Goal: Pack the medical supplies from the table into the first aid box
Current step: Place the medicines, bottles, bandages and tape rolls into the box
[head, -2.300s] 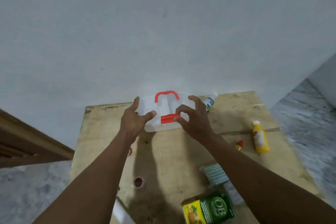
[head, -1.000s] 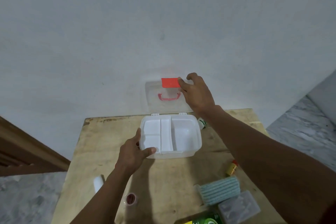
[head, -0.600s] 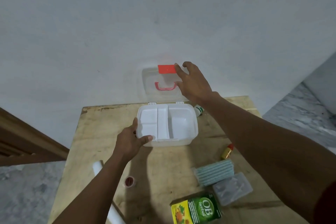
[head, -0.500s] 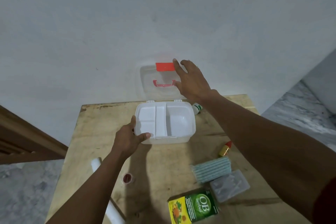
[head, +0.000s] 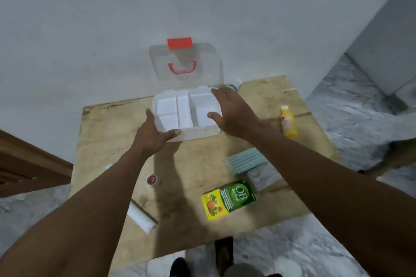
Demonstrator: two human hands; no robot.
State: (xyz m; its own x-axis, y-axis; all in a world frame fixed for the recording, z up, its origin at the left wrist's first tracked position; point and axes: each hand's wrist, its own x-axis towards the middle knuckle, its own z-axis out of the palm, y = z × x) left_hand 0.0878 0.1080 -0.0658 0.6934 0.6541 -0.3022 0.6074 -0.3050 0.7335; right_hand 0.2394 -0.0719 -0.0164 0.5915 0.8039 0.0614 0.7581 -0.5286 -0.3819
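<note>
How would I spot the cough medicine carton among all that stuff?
Start at the wooden table, then look at its near right part, below the open white first aid box. The green and yellow cardboard carton lies flat there, the only brightly printed item, marked "OB".

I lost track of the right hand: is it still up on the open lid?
No. The right hand has come down off the lid to the first aid box rim.

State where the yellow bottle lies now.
The yellow bottle lies on the table's right side, right of the first aid box, beyond the right hand.
</note>
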